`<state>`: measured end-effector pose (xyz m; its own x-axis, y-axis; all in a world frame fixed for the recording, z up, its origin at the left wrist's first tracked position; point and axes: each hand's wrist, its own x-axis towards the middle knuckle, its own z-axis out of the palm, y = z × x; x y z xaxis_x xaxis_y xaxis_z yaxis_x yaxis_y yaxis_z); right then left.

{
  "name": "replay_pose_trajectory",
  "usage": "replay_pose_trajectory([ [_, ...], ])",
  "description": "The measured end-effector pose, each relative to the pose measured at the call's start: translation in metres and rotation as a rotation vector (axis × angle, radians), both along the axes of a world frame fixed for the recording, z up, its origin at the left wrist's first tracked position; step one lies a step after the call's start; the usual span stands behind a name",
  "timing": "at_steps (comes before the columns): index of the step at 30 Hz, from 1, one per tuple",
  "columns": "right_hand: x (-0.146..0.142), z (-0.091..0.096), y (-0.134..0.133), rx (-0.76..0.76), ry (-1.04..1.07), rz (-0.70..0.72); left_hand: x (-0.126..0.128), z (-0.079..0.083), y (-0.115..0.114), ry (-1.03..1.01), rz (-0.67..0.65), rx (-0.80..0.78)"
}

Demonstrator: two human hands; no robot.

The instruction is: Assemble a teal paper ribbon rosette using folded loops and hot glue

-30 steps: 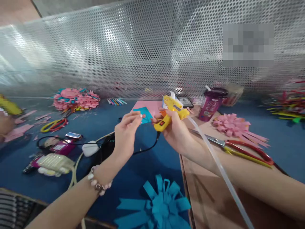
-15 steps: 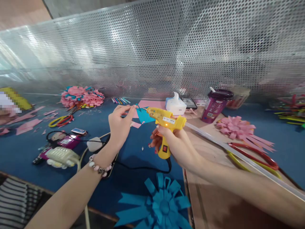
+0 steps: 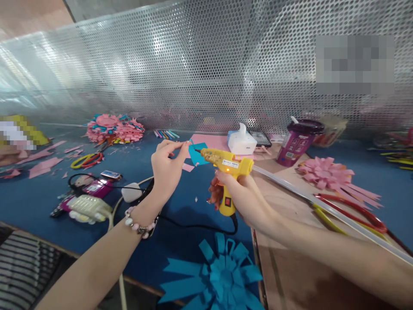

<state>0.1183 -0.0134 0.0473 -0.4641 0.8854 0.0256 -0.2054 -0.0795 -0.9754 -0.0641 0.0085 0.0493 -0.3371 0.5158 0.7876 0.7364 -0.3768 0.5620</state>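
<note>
My left hand (image 3: 168,170), a beaded bracelet on its wrist, pinches a thin blue paper strip (image 3: 192,144) between thumb and fingertips. My right hand (image 3: 243,193) is wrapped round the grip of a yellow hot glue gun (image 3: 226,161), whose orange light is lit. Its dark nozzle points left, close to the strip; whether they touch I cannot tell. A long clear glue stick (image 3: 290,184) runs out of the gun's back. Behind the strip lies a blue paper piece (image 3: 198,157). Nearest me is a blue paper flower (image 3: 226,277) with ribbon tails.
Scissors with red and yellow handles (image 3: 351,211), a pink paper flower (image 3: 325,172), a purple cup (image 3: 298,144) and a tissue pack (image 3: 241,142) stand or lie right. Left are a power strip (image 3: 90,207), more scissors (image 3: 87,160) and a pink flower pile (image 3: 114,128). A black cord (image 3: 200,226) crosses the table.
The whole view has shifted slightly, so things sit a little further right. Both hands keep their holds; the nozzle and the strip stay close together with only slight movement.
</note>
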Motion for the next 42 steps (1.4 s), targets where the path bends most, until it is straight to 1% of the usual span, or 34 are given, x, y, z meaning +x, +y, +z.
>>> replay_pose_trajectory([
  [8,0.0020,0.0006,0.0002,0.039,-0.013,0.015,-0.0007,0.0001,0.0000,0.014,0.005,0.005],
  [24,0.0029,0.0026,-0.0030,0.032,-0.046,-0.007,-0.0003,-0.0006,0.0007,0.006,0.012,0.002],
  [33,0.0045,-0.0002,-0.0006,0.048,-0.086,0.025,-0.0005,-0.0005,0.0007,0.015,0.016,0.021],
  [42,0.0051,0.0016,-0.0005,0.057,-0.084,-0.018,-0.0006,-0.0006,0.0013,0.007,0.012,0.029],
])
